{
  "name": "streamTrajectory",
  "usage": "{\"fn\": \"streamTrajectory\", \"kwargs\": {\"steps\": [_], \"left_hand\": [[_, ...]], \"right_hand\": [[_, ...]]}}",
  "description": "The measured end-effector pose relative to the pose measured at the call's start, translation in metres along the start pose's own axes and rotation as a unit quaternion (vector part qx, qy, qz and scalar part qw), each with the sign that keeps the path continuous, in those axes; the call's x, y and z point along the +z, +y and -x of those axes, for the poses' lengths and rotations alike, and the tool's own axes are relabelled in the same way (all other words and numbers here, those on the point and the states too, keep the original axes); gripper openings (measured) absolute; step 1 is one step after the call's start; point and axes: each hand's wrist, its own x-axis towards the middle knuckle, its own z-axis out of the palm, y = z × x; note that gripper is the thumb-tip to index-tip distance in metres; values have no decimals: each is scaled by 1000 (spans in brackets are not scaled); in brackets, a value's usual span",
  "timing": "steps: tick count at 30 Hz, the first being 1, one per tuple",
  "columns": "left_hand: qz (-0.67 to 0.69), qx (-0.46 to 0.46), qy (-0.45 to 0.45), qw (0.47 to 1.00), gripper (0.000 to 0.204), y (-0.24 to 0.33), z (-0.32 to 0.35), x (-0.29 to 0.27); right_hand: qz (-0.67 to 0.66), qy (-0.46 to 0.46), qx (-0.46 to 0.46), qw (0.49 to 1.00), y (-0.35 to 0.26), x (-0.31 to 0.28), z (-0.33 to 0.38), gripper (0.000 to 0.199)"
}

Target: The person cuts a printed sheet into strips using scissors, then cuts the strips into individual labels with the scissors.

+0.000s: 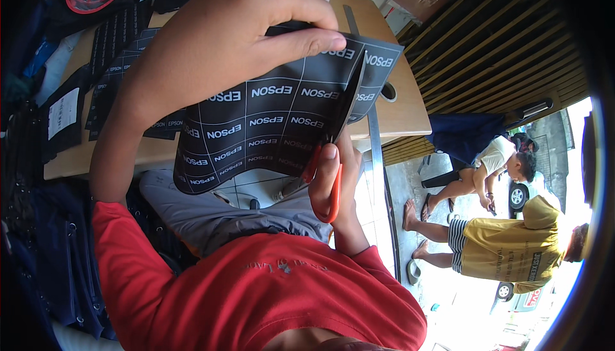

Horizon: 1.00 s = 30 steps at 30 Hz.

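Observation:
My left hand [275, 34] pinches the upper edge of a black sheet [266, 104] between thumb and fingers. White lines divide the sheet into a grid of printed labels, and its lower part curls downward over my lap. In my right hand [343, 171] is a pair of scissors [335, 197] with orange-red handles, my fingers through the loops. Their dark blade [352, 91] lies across the sheet near its right edge, close to a grid line, tip pointing up toward my left thumb. The other blade is hidden, apparently behind the sheet.
A wooden table [410, 107] stands beyond the sheet, with a metal ruler [376, 139] at its edge. More black printed sheets [122, 69] lie on its left part. Dark blue bags [57, 248] fill the left side. Two people [506, 242] are at the right, near a slatted wall [487, 50].

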Motion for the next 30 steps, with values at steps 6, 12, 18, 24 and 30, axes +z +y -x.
{"fn": "streamTrajectory", "kwargs": {"steps": [6, 12, 18, 24, 30], "left_hand": [[-11, 26, 5, 1000, 17, -2, -2, -2], [9, 14, 11, 1000, 17, -3, 0, -2], [18, 10, 9, 1000, 16, -3, 1, -5], [23, 18, 10, 1000, 16, 0, -3, -8], [12, 24, 11, 1000, 16, 0, -3, -10]], "right_hand": [[-3, 2, 4, 1000, -2, 1, -1, 33], [11, 5, -5, 1000, -1, 2, -1, 35], [9, 9, -7, 1000, -3, 3, -1, 38], [13, 14, -9, 1000, -1, 4, 1, 40], [9, 16, -13, 1000, -4, 4, 1, 43]]}}
